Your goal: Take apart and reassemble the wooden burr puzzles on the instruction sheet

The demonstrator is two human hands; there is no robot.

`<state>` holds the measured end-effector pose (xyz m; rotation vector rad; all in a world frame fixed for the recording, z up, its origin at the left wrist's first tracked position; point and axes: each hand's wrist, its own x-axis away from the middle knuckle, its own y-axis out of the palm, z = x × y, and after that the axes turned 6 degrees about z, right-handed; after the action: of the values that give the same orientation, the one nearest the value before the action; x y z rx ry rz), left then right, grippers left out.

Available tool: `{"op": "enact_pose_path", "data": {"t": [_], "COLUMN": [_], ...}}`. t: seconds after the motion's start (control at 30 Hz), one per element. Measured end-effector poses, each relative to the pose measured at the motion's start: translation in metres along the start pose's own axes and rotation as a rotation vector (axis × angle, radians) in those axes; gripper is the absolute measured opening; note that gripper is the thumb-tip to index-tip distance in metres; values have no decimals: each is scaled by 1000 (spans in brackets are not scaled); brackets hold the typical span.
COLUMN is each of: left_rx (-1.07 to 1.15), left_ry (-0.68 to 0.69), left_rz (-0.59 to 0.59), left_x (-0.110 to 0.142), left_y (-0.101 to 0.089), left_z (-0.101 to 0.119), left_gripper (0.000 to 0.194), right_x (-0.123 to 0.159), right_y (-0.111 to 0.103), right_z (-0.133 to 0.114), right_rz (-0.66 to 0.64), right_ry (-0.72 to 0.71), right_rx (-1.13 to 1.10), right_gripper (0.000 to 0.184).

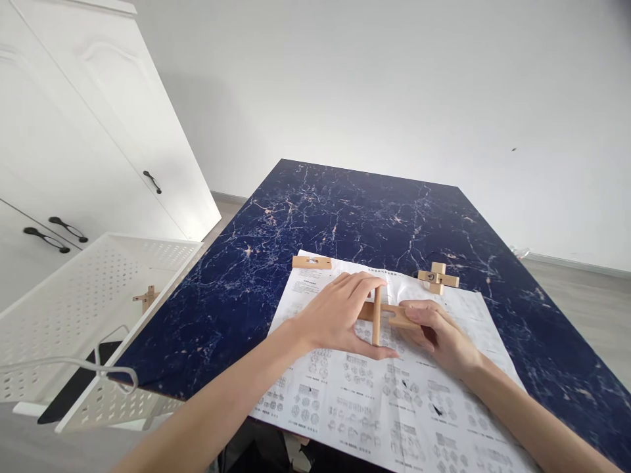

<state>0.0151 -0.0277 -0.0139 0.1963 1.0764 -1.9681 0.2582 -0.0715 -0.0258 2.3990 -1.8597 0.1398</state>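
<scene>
My left hand (338, 309) is closed round an upright wooden puzzle bar (377, 318), thumb at its lower end and fingers at its top. My right hand (441, 335) pinches a flat notched wooden puzzle piece (400, 318) by its right end. That piece lies level and meets the upright bar from the right; whether the two interlock I cannot tell. More wood shows left of the bar, partly covered by my left fingers. Both hands are above a printed instruction sheet (355, 414) full of small line drawings.
A loose wooden bar (311, 263) lies at the sheet's top left corner, and an assembled wooden cross (438, 279) at its top right. The table (340, 203) is blue marbled. Left of it stands a white perforated basket (98, 263) with another wooden cross (146, 299) and a cable (73, 360).
</scene>
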Motion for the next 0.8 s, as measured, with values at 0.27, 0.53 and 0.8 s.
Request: {"op": "enact_pose_path", "data": {"t": [0.27,0.53,0.8], "left_rx": [-1,48,173], "left_ry": [-15,-11,-179], "left_rz": [1,-13,-92], "left_x": [0,-1,-3], "left_y": [-1,-4,-10], "left_z": [4,6,15], "left_gripper": [84,82,92], "right_x": [0,-1,-1], "right_y": [-4,-6,-8], "right_z": [2,1,5], "right_rz": [-16,-42,-22], "right_ry": [23,27,57], "right_rx": [-4,-14,-103], "right_gripper": [54,58,55]}}
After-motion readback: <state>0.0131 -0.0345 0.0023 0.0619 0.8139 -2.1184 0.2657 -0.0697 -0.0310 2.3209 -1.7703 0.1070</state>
